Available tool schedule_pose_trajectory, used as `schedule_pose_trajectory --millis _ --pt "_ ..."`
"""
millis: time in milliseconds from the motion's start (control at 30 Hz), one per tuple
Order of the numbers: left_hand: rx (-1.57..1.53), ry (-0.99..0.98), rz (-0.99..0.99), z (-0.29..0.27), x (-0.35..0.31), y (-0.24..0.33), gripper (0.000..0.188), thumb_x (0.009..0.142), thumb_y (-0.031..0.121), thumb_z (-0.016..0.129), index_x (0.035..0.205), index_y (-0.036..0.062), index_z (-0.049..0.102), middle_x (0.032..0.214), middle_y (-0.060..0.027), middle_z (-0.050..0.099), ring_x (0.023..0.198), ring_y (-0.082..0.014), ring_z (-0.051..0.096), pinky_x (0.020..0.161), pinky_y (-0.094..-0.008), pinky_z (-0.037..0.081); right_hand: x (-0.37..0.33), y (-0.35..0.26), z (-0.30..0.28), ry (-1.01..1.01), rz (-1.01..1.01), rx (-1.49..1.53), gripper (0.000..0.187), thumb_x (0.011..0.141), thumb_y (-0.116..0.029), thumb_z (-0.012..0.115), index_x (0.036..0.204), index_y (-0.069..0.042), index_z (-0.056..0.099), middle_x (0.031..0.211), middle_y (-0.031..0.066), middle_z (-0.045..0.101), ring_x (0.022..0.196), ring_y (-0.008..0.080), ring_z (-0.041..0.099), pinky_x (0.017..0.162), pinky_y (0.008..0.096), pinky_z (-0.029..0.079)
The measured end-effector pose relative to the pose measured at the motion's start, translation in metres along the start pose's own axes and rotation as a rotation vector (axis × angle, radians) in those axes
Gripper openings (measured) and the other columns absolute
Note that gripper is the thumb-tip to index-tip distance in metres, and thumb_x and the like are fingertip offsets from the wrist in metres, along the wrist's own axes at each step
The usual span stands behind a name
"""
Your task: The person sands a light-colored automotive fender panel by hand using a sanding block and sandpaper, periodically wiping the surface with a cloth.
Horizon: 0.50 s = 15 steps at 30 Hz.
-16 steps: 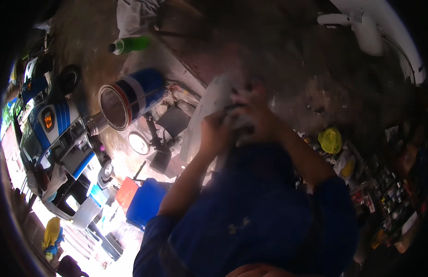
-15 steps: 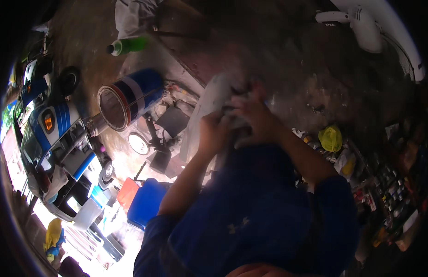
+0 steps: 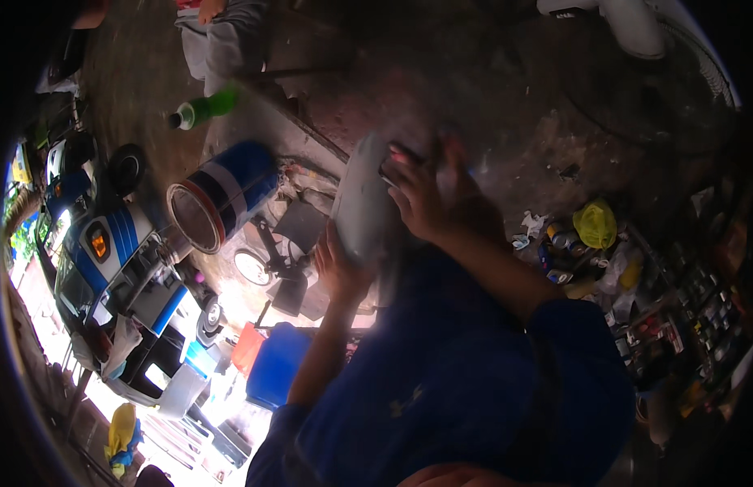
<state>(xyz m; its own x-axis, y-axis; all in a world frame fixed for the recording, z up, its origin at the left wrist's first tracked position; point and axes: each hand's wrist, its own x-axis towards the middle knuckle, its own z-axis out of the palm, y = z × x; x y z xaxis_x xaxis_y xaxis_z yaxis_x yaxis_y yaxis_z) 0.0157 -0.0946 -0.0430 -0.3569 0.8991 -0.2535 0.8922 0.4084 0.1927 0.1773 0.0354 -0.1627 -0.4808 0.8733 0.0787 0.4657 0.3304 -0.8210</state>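
Note:
A pale grey, curved panel point(image 3: 362, 199) with a rounded far end stands tilted in front of me. At its near left edge rests my left hand point(image 3: 342, 268), open, the fingers stretched and spread along the side. My right hand point(image 3: 419, 199) is closed over a small dark block point(image 3: 389, 169) pressed against the panel's right side; something reddish shows by the fingertips. The fingers partly hide the block, so its exact kind does not show. Deep shadow covers the panel's lower right part.
Left of the panel lie a blue-and-white cylinder point(image 3: 245, 183) and a green bottle point(image 3: 208, 107). A blue bin point(image 3: 279, 365) stands near my left arm. A blue-and-white vehicle point(image 3: 113, 243) is further left. Cans and a yellow bag point(image 3: 594, 225) clutter the right; a person's grey-clothed leg point(image 3: 218, 45) is beyond.
My left hand has slid nearer along the panel's left edge, fingers now spread. My right hand has drawn slightly left and now shows the block. The view has shifted a little.

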Motion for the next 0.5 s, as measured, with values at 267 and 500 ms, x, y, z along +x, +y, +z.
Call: schedule_pose_trajectory --millis 267,500 --pt "0.003 -0.044 -0.047 0.003 -0.001 -0.006 0.124 0.069 0.069 0.086 0.160 0.0024 0.035 0.147 -0.0260 0.052 0.135 -0.0473 0.052 0.109 -0.0581 0.044 0.007 0.007 0.020 0.029 0.061 0.001 0.043 0.102 -0.029 0.063 0.143 -0.016 0.061 0.138 0.0080 0.066 0.122 0.0367 0.061 0.106 0.0679 0.032" --pt "-0.003 -0.050 -0.004 0.006 -0.001 -0.003 0.123 0.072 0.071 0.084 0.160 0.0023 0.034 0.149 -0.0278 0.051 0.134 -0.0492 0.052 0.109 -0.0582 0.044 0.025 0.013 0.027 0.045 0.235 0.200 0.038 0.104 -0.025 0.058 0.141 -0.019 0.064 0.145 0.0062 0.064 0.128 0.0363 0.057 0.113 0.0692 0.027"
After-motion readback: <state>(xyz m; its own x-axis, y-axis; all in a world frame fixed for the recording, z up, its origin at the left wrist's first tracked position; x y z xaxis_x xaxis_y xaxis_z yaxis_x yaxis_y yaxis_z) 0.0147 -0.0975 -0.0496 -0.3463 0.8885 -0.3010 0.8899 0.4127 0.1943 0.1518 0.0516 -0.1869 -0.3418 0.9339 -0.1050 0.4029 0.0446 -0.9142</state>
